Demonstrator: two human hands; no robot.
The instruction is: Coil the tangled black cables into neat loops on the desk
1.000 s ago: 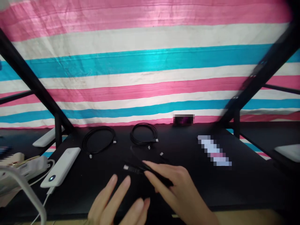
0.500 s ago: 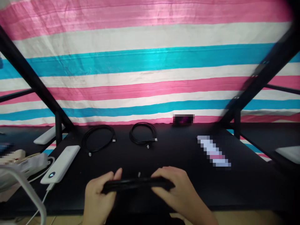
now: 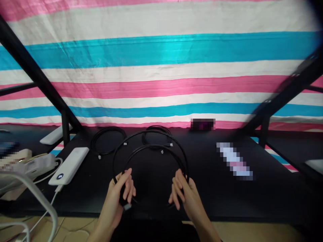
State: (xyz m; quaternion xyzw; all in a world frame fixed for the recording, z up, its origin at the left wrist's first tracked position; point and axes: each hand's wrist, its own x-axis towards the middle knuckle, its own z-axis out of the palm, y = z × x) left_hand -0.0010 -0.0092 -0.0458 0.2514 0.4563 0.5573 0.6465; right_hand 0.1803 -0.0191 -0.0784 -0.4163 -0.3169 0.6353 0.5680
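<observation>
A coiled black cable (image 3: 151,132) is held up in loops above the near part of the black table. My left hand (image 3: 122,191) is closed around the coil's left side, and a grey plug end (image 3: 127,206) hangs just below its fingers. On the right side of the same coil, my right hand (image 3: 182,191) is closed too, its fingers curled over the loops. Farther back lie two more coiled black cables, one to the left (image 3: 94,143) and one in the middle (image 3: 158,127), the second partly hidden behind the held loops.
A white power bank (image 3: 72,164) with a white cable plugged in lies at left, near power strips (image 3: 37,164) and a curved white tube (image 3: 42,195). A blurred-out flat item (image 3: 234,159) lies at right, a dark one (image 3: 202,124) at the back. Black frame bars (image 3: 45,80) slant up both sides.
The coil was seen edge-on and flat between my hands; now it is tilted up and its loops are spread open. My view has shifted slightly.
</observation>
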